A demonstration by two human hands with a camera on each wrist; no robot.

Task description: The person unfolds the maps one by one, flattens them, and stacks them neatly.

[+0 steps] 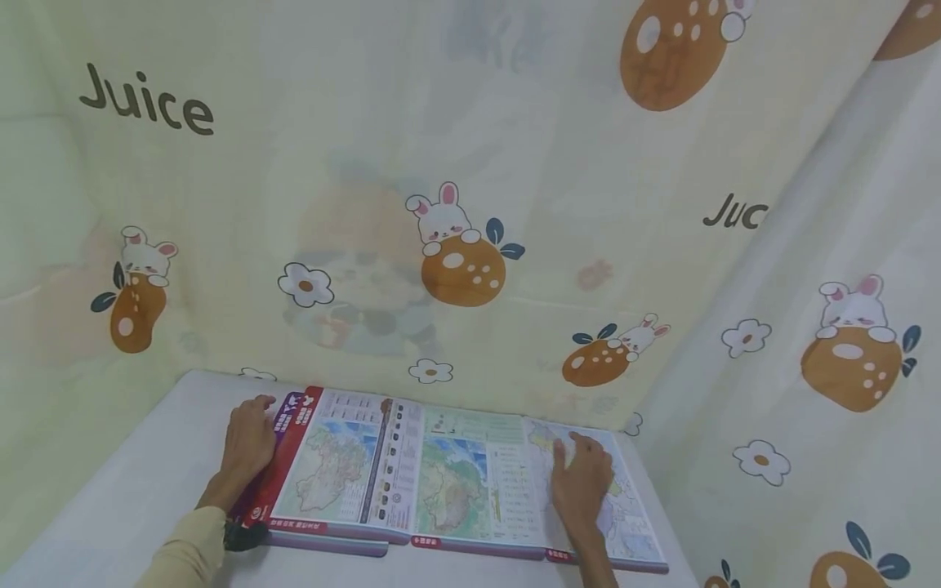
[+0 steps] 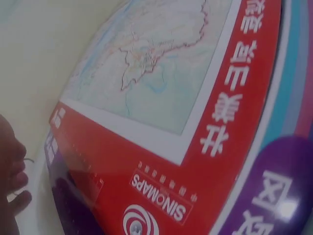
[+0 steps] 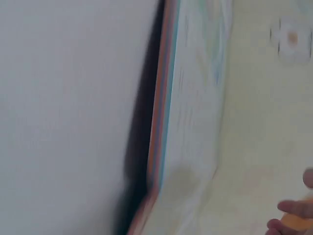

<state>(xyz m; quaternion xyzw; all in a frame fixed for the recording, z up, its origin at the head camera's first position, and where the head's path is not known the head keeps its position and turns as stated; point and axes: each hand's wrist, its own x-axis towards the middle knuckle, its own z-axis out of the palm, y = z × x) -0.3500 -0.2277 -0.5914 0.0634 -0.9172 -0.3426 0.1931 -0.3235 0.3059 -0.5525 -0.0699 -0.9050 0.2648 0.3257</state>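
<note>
A fold-out map (image 1: 452, 478) printed by Sinomaps lies spread in several panels, with a red border on its left part. Under that border, a purple edge (image 1: 283, 420) of another layer sticks out. My left hand (image 1: 248, 441) is at the map's left end, its fingers loosely bent beside the purple edge. Over the rightmost panel is my right hand (image 1: 583, 482), fingers spread and slightly bent. The left wrist view shows the red corner (image 2: 161, 196) close up, with left fingertips (image 2: 18, 183) off to the side. Right fingertips (image 3: 283, 215) appear low in the right wrist view.
The map lies on a white table (image 1: 140, 482). A pale curtain (image 1: 515, 122) printed with rabbits, oranges and flowers hangs behind the table and along its right side. A dark band (image 1: 246, 535) is at my left wrist, near the map's front left corner.
</note>
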